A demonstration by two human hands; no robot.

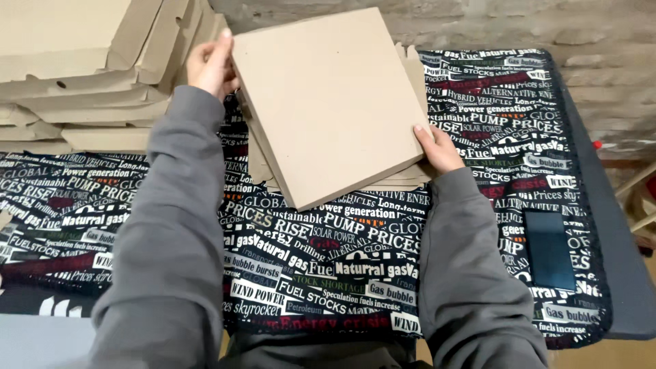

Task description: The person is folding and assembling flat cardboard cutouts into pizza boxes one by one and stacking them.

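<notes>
Head view: left hand [212, 65] and right hand [437, 149] clamp folded cardboard box [328, 102] at opposite edges; box hides flat blanks [410, 179] beneath; box stack [89, 68] cut off top-left.

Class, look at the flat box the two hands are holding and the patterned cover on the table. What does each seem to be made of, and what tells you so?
Box: looks like plain brown cardboard, matte and unprinted; stiff flat faces and thin folded edges point to it. The left hand and right hand grip its sides. Table cover: probably woven cloth, dark with printed lettering; it lies soft, with a stitched-looking border at the right.
</notes>
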